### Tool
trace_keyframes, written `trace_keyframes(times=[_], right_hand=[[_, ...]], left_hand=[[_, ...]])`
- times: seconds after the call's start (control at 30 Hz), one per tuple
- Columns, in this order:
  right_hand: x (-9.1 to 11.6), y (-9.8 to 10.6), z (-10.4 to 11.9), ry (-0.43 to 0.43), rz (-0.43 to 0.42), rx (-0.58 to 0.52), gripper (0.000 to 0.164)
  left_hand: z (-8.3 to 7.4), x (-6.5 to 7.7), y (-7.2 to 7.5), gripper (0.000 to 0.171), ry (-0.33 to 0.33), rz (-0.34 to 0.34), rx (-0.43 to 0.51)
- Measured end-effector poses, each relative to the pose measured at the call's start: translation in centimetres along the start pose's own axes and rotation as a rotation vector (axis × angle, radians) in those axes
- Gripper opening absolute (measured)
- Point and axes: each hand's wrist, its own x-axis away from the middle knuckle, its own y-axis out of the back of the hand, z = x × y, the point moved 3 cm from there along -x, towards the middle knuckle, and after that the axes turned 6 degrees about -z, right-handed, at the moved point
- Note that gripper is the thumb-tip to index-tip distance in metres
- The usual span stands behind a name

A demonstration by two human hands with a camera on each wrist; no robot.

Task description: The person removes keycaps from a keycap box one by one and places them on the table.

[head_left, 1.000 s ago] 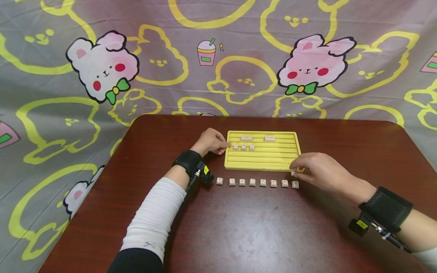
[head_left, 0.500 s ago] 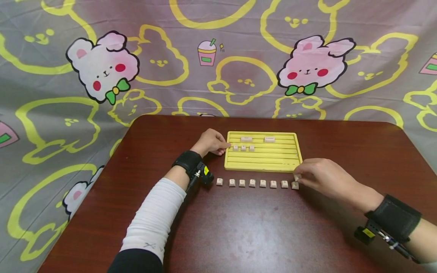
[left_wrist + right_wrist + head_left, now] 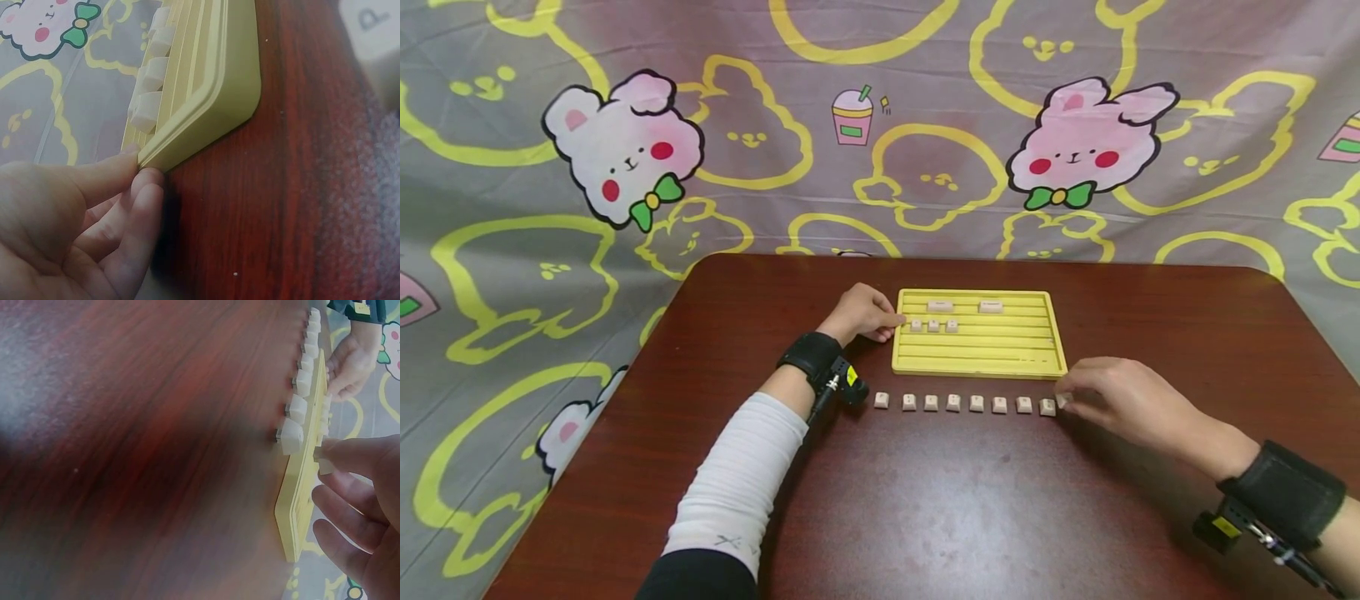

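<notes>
My left hand (image 3: 863,315) pinches the left rim of a yellow ridged tray (image 3: 1000,343), thumb on top and fingers against its side in the left wrist view. My right hand (image 3: 1123,400) pinches a small cream keycap (image 3: 325,466) between thumb and index finger. That keycap is at the right end of a row of similar loose keycaps (image 3: 953,403) along the tray's front. Inside the tray, three small keycaps (image 3: 933,326) stand side by side at the left. Behind them sit two wider keycaps (image 3: 991,307). In the right wrist view the other fingers (image 3: 344,512) are spread loosely.
Everything lies on a dark reddish-brown wooden table (image 3: 925,517) with rounded far corners. A grey cloth (image 3: 917,92) with cartoon rabbits hangs behind it. One keycap marked P (image 3: 375,28) shows blurred at the corner of the left wrist view.
My right hand has moved with its keycap from the tray's front right corner, right and nearer to me, to the end of the row. The left hand has stayed on the rim.
</notes>
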Motion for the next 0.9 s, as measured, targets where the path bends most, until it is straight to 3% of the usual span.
trace_keyframes(times=[0.9], right_hand=[[1.0, -0.8, -1.2, -0.03, 0.011, -0.027, 0.022]], left_hand=[[0.0, -0.1, 0.0, 0.019, 0.005, -0.007, -0.022]])
